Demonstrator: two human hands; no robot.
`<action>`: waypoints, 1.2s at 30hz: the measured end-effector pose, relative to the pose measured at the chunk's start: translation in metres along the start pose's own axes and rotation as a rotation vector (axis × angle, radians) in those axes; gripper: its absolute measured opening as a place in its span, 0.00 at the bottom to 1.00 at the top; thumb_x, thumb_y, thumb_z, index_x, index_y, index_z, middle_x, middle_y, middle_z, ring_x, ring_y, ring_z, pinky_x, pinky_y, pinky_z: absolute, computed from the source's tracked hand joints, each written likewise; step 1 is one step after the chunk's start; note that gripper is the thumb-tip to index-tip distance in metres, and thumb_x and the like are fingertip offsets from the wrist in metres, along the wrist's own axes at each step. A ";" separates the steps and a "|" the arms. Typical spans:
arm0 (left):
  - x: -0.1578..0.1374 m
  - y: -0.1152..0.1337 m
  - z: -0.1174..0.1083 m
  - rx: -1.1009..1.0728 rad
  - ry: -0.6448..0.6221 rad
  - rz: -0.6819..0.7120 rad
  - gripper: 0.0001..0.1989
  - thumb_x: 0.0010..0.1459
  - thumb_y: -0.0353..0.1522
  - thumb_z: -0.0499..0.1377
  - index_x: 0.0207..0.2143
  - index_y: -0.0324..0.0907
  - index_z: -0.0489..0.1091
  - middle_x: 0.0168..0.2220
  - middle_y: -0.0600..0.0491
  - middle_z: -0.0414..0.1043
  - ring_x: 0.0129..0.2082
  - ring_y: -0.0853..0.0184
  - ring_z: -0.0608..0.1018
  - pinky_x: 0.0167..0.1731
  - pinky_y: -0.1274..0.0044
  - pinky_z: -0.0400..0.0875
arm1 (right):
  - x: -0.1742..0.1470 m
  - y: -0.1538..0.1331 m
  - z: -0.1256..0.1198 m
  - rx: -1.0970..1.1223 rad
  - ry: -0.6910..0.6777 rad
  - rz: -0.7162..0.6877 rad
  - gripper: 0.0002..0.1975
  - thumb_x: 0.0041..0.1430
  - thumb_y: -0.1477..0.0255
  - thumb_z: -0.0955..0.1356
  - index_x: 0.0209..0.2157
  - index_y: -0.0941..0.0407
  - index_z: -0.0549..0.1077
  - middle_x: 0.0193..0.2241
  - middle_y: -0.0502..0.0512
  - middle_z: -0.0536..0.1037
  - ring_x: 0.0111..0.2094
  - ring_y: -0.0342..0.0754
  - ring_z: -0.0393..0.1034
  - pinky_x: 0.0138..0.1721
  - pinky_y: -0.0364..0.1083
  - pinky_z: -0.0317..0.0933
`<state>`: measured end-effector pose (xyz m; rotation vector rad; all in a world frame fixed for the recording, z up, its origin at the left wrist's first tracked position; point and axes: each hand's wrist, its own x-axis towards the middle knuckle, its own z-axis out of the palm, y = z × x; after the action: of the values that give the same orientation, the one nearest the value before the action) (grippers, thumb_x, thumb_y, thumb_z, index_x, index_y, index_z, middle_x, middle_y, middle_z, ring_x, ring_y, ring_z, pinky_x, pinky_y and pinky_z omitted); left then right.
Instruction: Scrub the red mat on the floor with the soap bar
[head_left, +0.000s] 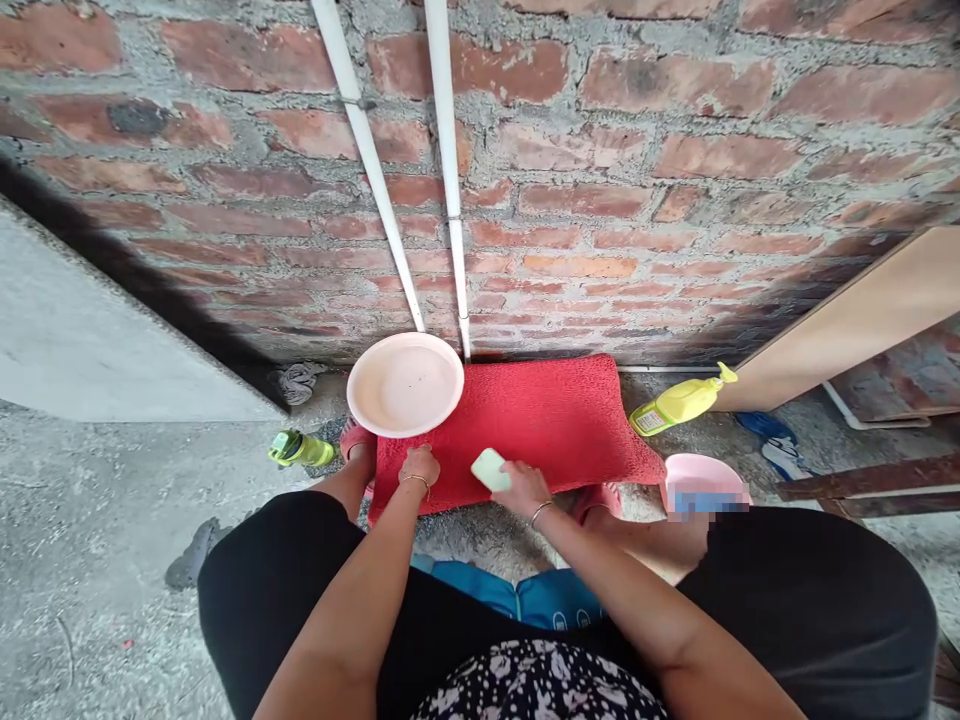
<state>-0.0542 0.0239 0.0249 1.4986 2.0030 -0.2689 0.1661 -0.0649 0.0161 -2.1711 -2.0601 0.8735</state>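
Observation:
A red textured mat (547, 410) lies on the floor in front of me, between my feet and the wall. My left hand (420, 467) rests on its left part, fingers curled against the fabric. In my right hand (523, 489) is a pale green rounded block (491, 469), held over the mat's near middle; whether it is soap or the back of a brush I cannot tell. A pale pink basin (406, 384) stands at the mat's far left corner, overlapping it.
A yellow spray bottle (679, 402) leans right of the mat, and a pink tub (701, 470) sits nearer. On the left are a green bottle (302, 448) and a bunched grey cloth (298, 381). White pipes (450, 180) run down the brick wall (585, 190). Boards flank both sides.

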 end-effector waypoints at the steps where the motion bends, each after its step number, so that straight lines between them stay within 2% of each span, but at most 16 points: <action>1: 0.002 -0.002 -0.001 -0.001 -0.015 0.011 0.23 0.57 0.27 0.52 0.55 0.43 0.68 0.55 0.43 0.69 0.53 0.59 0.73 0.49 0.70 0.69 | -0.001 -0.018 0.007 -0.049 -0.045 -0.095 0.26 0.47 0.59 0.73 0.48 0.51 0.71 0.45 0.57 0.74 0.48 0.55 0.67 0.50 0.52 0.55; 2: 0.004 -0.004 -0.002 -0.002 -0.031 0.023 0.23 0.57 0.26 0.51 0.55 0.43 0.69 0.55 0.43 0.70 0.54 0.60 0.73 0.50 0.71 0.68 | -0.002 -0.033 0.012 -0.086 -0.081 -0.164 0.25 0.48 0.59 0.73 0.48 0.51 0.70 0.46 0.58 0.73 0.49 0.55 0.66 0.51 0.53 0.54; 4: 0.007 -0.005 -0.002 -0.003 -0.054 0.046 0.22 0.58 0.27 0.51 0.54 0.41 0.69 0.55 0.43 0.70 0.54 0.61 0.73 0.51 0.72 0.67 | -0.003 -0.050 0.019 -0.126 -0.122 -0.218 0.25 0.49 0.60 0.72 0.49 0.50 0.70 0.47 0.58 0.72 0.50 0.56 0.65 0.53 0.54 0.51; 7: 0.010 -0.002 0.000 -0.005 -0.076 0.069 0.20 0.58 0.28 0.52 0.53 0.41 0.70 0.55 0.42 0.71 0.54 0.60 0.73 0.51 0.72 0.67 | -0.002 -0.040 0.018 -0.145 -0.107 -0.162 0.25 0.51 0.61 0.72 0.50 0.50 0.69 0.48 0.59 0.71 0.51 0.56 0.64 0.54 0.54 0.50; 9: 0.011 0.003 0.002 -0.008 -0.092 0.082 0.19 0.58 0.29 0.52 0.52 0.40 0.70 0.54 0.42 0.71 0.54 0.60 0.74 0.51 0.72 0.67 | -0.003 -0.012 0.010 -0.145 -0.064 -0.084 0.25 0.51 0.61 0.71 0.50 0.52 0.69 0.48 0.60 0.72 0.50 0.56 0.65 0.52 0.53 0.51; 12: 0.012 0.010 0.003 -0.014 -0.112 0.094 0.19 0.58 0.29 0.52 0.52 0.40 0.70 0.54 0.42 0.71 0.54 0.59 0.74 0.50 0.72 0.68 | -0.014 0.048 -0.008 -0.116 0.009 0.087 0.24 0.51 0.61 0.71 0.50 0.53 0.70 0.46 0.59 0.73 0.47 0.54 0.67 0.49 0.50 0.54; 16: 0.010 0.017 0.002 -0.008 -0.128 0.075 0.19 0.57 0.28 0.53 0.51 0.41 0.70 0.55 0.40 0.69 0.53 0.57 0.75 0.48 0.69 0.70 | -0.038 0.126 -0.031 -0.036 0.125 0.460 0.25 0.51 0.59 0.71 0.50 0.53 0.68 0.45 0.57 0.74 0.43 0.51 0.71 0.43 0.47 0.59; 19: 0.009 0.016 -0.002 -0.005 -0.132 0.063 0.18 0.57 0.28 0.53 0.49 0.41 0.71 0.54 0.40 0.70 0.53 0.57 0.75 0.49 0.69 0.70 | -0.049 0.159 -0.043 0.035 0.202 0.734 0.28 0.51 0.55 0.70 0.51 0.54 0.67 0.44 0.60 0.76 0.43 0.55 0.72 0.41 0.48 0.61; 21: 0.009 0.013 -0.005 -0.011 -0.128 0.057 0.17 0.58 0.27 0.53 0.49 0.41 0.71 0.54 0.41 0.71 0.54 0.58 0.74 0.49 0.70 0.70 | -0.046 0.161 -0.046 0.122 0.258 0.819 0.30 0.50 0.53 0.70 0.50 0.56 0.67 0.42 0.62 0.77 0.43 0.57 0.73 0.40 0.49 0.62; 23: 0.009 0.008 -0.007 -0.024 -0.121 0.047 0.17 0.58 0.26 0.52 0.48 0.42 0.71 0.54 0.43 0.71 0.54 0.58 0.74 0.49 0.70 0.70 | -0.037 0.146 -0.044 0.200 0.273 0.782 0.30 0.51 0.53 0.69 0.50 0.56 0.66 0.41 0.61 0.77 0.41 0.56 0.73 0.40 0.49 0.63; 25: 0.009 0.003 -0.009 -0.040 -0.116 0.035 0.17 0.58 0.25 0.52 0.48 0.42 0.72 0.54 0.44 0.72 0.54 0.59 0.74 0.49 0.71 0.70 | -0.023 0.116 -0.039 0.201 0.219 0.654 0.29 0.51 0.55 0.70 0.51 0.55 0.65 0.41 0.58 0.77 0.41 0.53 0.73 0.40 0.47 0.62; 31: 0.010 -0.002 -0.012 -0.093 -0.095 0.021 0.19 0.58 0.24 0.51 0.50 0.41 0.72 0.55 0.44 0.72 0.55 0.61 0.74 0.50 0.73 0.69 | 0.026 -0.014 -0.019 -0.101 -0.009 0.127 0.27 0.49 0.59 0.72 0.50 0.53 0.68 0.47 0.58 0.73 0.48 0.53 0.69 0.48 0.49 0.56; 34: 0.012 0.002 -0.012 -0.123 -0.076 0.045 0.19 0.59 0.25 0.50 0.51 0.42 0.71 0.55 0.45 0.72 0.56 0.62 0.73 0.50 0.74 0.69 | 0.045 -0.064 -0.005 -0.181 -0.054 -0.030 0.26 0.50 0.59 0.71 0.50 0.52 0.68 0.47 0.58 0.73 0.48 0.54 0.68 0.50 0.51 0.54; 36: 0.013 0.006 -0.012 -0.137 -0.068 0.054 0.18 0.60 0.26 0.50 0.49 0.43 0.72 0.54 0.45 0.73 0.54 0.62 0.74 0.49 0.73 0.69 | 0.053 -0.083 0.005 -0.211 -0.078 -0.097 0.26 0.51 0.59 0.71 0.51 0.52 0.68 0.48 0.58 0.72 0.48 0.55 0.67 0.50 0.52 0.53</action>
<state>-0.0553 0.0426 0.0279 1.4362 1.8850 -0.1543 0.0865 -0.0069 0.0240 -2.1423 -2.3719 0.7746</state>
